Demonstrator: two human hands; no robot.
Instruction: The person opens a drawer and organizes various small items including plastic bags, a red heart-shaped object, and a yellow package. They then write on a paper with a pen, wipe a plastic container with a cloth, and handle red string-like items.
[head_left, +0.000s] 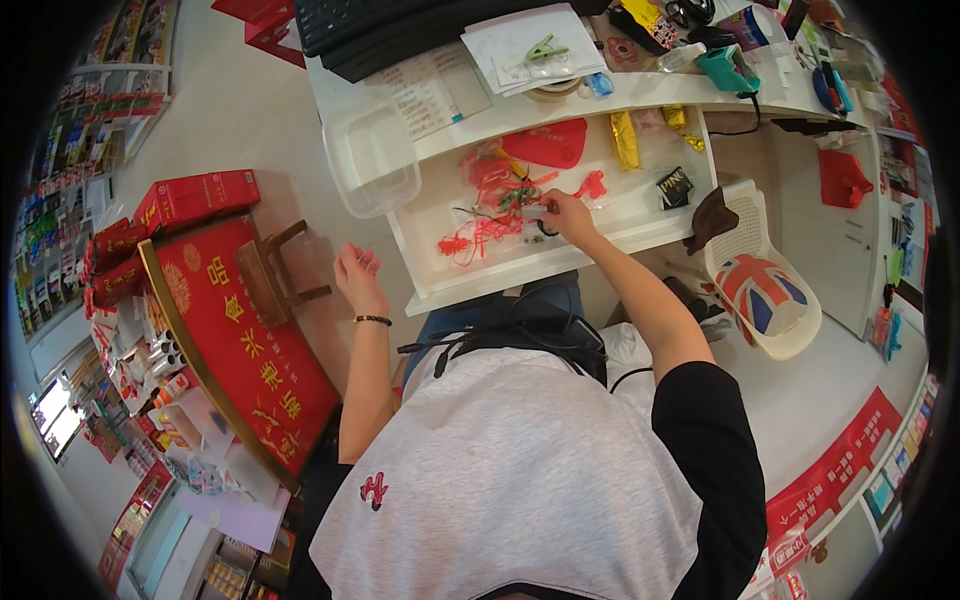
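An open white drawer (480, 274) is pulled out before me, and my right hand (567, 217) reaches into it. Its fingers are bent together beside a black curved piece (547, 228), perhaps a handle; whether they grip it is hidden. Tangled red ribbon (484, 234) lies left of these fingers, with a red packet (551, 142) farther back. Red plastic pieces (592, 184) rest just beyond the hand. My left hand (358, 276) hangs in the air left of the drawer, empty, its fingers loosely bent and apart.
A clear plastic tub (375, 169) overhangs the counter's left edge. Papers with a green clip (547, 48) lie on the counter (442, 142). Gold wrappers (625, 141) and a black box (675, 189) are in the drawer. A white chair (795, 330) stands right, a wooden stool (262, 277) left.
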